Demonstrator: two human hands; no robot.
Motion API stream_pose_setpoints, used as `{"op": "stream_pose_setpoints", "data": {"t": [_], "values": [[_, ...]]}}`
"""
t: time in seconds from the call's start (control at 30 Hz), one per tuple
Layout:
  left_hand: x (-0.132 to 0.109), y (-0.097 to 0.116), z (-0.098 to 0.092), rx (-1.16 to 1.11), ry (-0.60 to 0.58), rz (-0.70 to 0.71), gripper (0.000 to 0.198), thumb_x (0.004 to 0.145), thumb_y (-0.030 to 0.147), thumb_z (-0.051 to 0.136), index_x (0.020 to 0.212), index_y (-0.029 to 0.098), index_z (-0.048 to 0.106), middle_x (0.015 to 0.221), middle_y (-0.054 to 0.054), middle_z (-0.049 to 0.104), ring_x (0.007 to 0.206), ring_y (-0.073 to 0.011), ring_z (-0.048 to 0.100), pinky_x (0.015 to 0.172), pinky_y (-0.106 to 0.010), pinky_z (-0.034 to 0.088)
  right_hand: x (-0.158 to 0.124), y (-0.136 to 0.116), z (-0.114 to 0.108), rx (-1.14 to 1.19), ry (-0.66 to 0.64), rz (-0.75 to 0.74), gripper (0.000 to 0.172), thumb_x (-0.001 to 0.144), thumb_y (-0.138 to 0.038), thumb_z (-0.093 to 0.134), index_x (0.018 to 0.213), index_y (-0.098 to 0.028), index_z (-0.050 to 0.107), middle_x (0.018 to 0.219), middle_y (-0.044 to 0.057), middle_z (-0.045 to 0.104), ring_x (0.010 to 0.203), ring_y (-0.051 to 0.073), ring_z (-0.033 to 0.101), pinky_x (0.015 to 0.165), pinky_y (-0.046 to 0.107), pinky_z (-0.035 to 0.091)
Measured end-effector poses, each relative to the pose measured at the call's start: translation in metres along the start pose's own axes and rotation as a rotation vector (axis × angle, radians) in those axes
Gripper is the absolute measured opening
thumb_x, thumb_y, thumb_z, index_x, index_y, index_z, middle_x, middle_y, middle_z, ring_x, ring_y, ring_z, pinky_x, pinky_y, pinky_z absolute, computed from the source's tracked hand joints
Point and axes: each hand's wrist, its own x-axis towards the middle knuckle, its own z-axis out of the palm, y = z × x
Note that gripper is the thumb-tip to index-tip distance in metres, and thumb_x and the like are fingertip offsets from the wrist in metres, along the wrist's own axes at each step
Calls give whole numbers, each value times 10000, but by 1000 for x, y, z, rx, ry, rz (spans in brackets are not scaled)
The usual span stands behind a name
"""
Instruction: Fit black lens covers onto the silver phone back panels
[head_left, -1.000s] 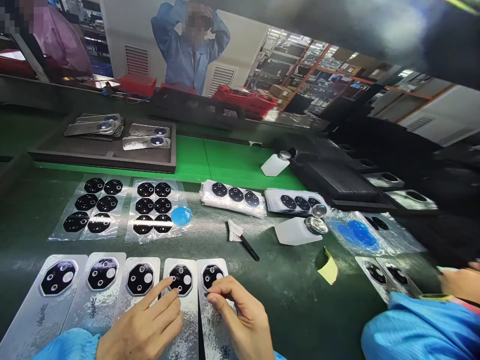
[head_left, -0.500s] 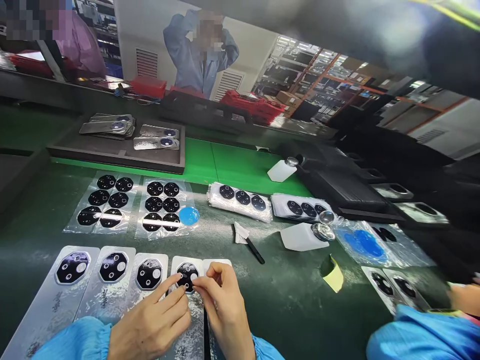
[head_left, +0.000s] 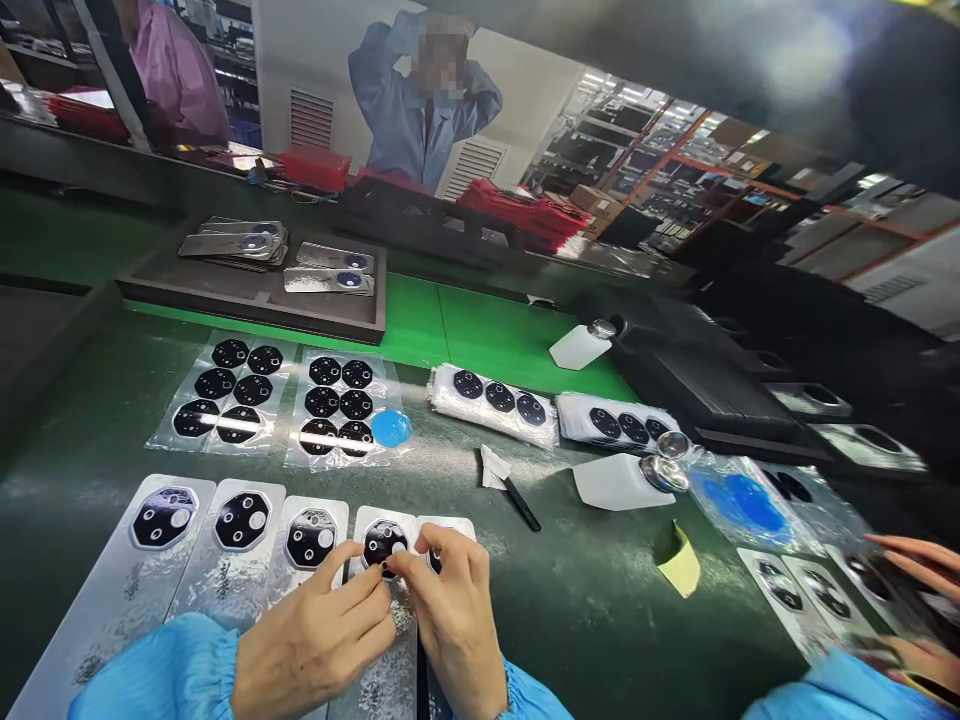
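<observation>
Apparent step: fine work on black glass-like octagonal plate (head_left: 381,538), lower centre. Right hand (head_left: 454,600) pinches tiny dark piece (head_left: 385,567); left hand (head_left: 319,630): grip indeterminate. Next: steady alignment, presumably.

No text, number or brand can be read here. On the first silver plate (head_left: 116,612) and the second silver plate (head_left: 231,575) from the left stands a dark marking like writing, too blurred for reading.

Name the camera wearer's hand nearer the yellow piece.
Right. The right hand is left of the yellow piece; the left hand is farther left, beyond the right hand.
</observation>
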Motion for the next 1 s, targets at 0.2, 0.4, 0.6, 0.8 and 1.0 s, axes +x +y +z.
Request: {"op": "stream_pose_setpoints", "data": {"t": [0.2,0.4,0.6,0.8,1.0], "values": [[-1,0,2,9,-8,-2,255,943,20,403,852,137,610,820,-11,605,896,-164,585,1105,-490,264,7,-2,-6,8,-47,-23,262,997,-116,386,925,-216,617,995,64,518,926,205,466,792,339,388],[0,0,1,3,-15,-3,233,929,23,424,836,142,603,797,-2,587,863,-156,583,1113,-476,259,11,-3,-7,25,-43,34,244,971,-91,418,916,-223,616,975,57,501,920,214,455,784,336,388],[-2,1,3,12,-19,-1,243,932,19,415,841,142,603,821,-8,597,880,-161,577,1115,-489,246,9,-4,-7,43,-61,58,248,950,-56,415,899,-213,601,971,58,488,915,213,447,779,329,392],[-1,0,3,23,-17,0,262,935,16,403,835,148,607,816,-7,604,884,-161,577,1130,-490,225,11,-5,-8,43,-35,71,248,941,-58,429,892,-223,607,965,57,489,910,217,450,772,336,393],[1,0,1,12,6,-12,280,944,10,387,822,149,597,807,-6,603,885,-159,580,1125,-483,227,15,-4,-10,33,-60,46,247,934,-43,441,878,-211,613,960,57,493,902,207,447,764,321,392]]}}
